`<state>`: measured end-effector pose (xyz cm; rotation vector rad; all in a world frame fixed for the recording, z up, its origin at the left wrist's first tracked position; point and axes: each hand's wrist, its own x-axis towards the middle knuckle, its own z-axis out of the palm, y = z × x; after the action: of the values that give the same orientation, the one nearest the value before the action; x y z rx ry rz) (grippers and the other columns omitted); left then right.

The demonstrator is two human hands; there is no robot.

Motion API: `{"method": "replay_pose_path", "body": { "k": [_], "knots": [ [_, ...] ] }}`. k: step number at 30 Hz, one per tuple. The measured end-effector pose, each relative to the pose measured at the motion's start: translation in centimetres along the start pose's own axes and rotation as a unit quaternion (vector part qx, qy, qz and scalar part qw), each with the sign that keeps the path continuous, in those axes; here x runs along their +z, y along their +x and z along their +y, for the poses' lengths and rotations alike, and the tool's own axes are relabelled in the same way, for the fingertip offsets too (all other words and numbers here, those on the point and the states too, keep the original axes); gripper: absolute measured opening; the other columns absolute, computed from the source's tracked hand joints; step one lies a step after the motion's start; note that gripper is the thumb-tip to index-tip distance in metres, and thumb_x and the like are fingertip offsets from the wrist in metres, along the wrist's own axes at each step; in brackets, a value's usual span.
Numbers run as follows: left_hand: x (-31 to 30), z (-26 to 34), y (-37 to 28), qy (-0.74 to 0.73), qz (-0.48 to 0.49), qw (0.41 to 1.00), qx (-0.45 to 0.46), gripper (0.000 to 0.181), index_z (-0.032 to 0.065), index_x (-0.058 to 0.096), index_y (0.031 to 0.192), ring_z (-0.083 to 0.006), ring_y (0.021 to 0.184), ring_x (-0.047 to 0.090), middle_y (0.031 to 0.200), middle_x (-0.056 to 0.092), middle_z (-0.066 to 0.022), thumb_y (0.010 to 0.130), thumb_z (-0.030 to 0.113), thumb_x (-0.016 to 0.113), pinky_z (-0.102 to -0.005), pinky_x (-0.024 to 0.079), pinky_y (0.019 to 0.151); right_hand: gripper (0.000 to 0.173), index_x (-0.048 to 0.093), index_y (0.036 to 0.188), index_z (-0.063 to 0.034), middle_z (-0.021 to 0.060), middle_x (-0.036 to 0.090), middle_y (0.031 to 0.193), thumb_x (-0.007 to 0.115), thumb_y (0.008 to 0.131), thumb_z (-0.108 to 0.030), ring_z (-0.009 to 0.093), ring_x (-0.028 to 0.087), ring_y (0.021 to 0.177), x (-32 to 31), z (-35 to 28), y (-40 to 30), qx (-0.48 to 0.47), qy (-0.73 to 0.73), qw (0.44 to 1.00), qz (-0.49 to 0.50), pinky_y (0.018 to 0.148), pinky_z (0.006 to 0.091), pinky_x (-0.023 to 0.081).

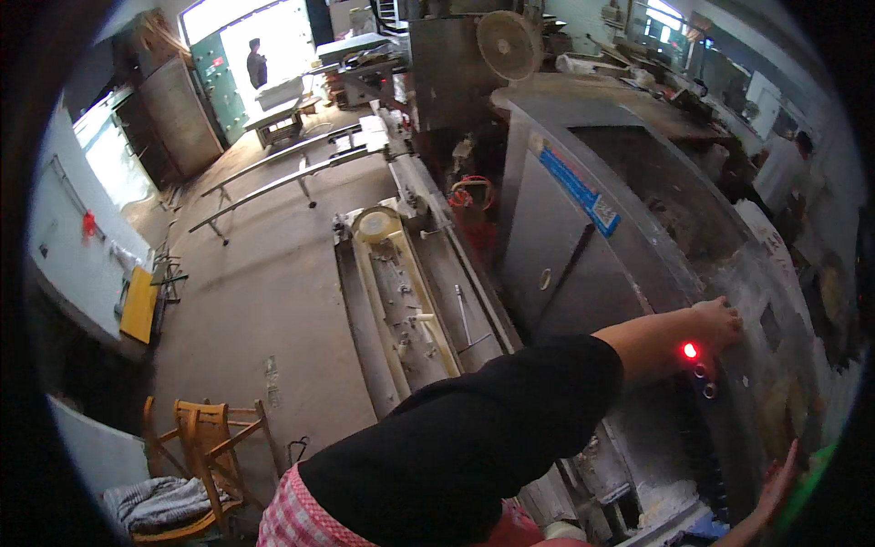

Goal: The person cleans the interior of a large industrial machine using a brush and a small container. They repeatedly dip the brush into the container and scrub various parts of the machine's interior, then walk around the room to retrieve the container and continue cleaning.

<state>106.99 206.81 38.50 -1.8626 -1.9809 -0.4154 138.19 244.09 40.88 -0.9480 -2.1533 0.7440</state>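
Note:
My left hand [719,325], at the end of a black-sleeved arm, rests on the edge of a worn metal machine top [742,301]. Its fingers are curled down, and I cannot tell whether anything is under them. A lit red lamp [690,351] glows beside the wrist, with round metal buttons [709,390] just below it. Toward the lower right, my right hand [779,480] lies flat and edge-on, fingers stretched out, close to the machine's surface near a green patch [813,482]. Nothing shows in it.
A long frame with a belt and pulley [377,225] lies on the floor, a wrench [465,314] beside it. Metal rails [273,184] stand beyond. A wooden chair [202,437] holds a striped cloth [160,506]. One person [257,63] is at the doorway, another [783,164] at right.

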Motion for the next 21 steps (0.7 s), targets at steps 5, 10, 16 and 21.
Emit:
{"method": "replay_pose_path", "body": {
  "k": [5, 10, 16, 21],
  "knots": [
    [0.9, -0.4, 0.0, -0.002, 0.048, 0.999, 0.014, 0.086, 0.0119, 0.057, 0.115, -0.0287, 0.115, 0.047, 0.121, 0.052, -0.0133, 0.055, 0.073, 0.065, -0.0464, 0.033, 0.095, 0.039, 0.046, 0.099, -0.0119, 0.0019, 0.046, 0.096, 0.051, 0.086, -0.048, 0.014, 0.05, 0.072, 1.1, 0.7, 0.4, 0.02, 0.017, 0.999, -0.018, 0.071, 0.0293, 0.042],
    [0.9, -0.1, 0.2, -0.022, 0.068, 0.997, 0.02, 0.085, 0.0103, 0.06, 0.11, -0.0287, 0.113, 0.048, 0.12, 0.052, -0.0131, 0.054, 0.074, 0.065, -0.0458, 0.034, 0.094, 0.033, 0.043, 0.082, -0.0122, 0.0025, 0.044, 0.08, 0.051, 0.087, -0.044, 0.016, 0.049, 0.065, 1.2, 0.6, -1.0, 0.039, 0.034, 0.999, -0.008, 0.068, 0.0317, 0.042],
    [1.5, -0.9, -0.1, 0.011, 0.053, 0.998, 0.012, 0.084, 0.0104, 0.062, 0.107, -0.0276, 0.112, 0.049, 0.117, 0.055, -0.012, 0.054, 0.075, 0.064, -0.0454, 0.035, 0.092, 0.038, 0.04, 0.062, -0.0126, 0.0033, 0.041, 0.06, 0.051, 0.088, -0.038, 0.018, 0.048, 0.057, 1.2, -6.0, -9.5, 0.035, 0.138, 0.987, 0.08, 0.065, 0.0346, 0.043],
    [0.5, -0.1, 0.0, 0.015, 0.02, 1.0, 0.003, 0.088, 0.0099, 0.06, 0.111, -0.0277, 0.116, 0.046, 0.121, 0.053, -0.0123, 0.054, 0.077, 0.062, -0.0494, 0.031, 0.097, 0.05, 0.038, 0.045, -0.0129, 0.0039, 0.038, 0.043, 0.052, 0.089, -0.034, 0.02, 0.047, 0.05, -0.1, -13.7, -25.2, 0.06, 0.264, 0.945, 0.183, 0.063, 0.037, 0.043]
  ]
}}
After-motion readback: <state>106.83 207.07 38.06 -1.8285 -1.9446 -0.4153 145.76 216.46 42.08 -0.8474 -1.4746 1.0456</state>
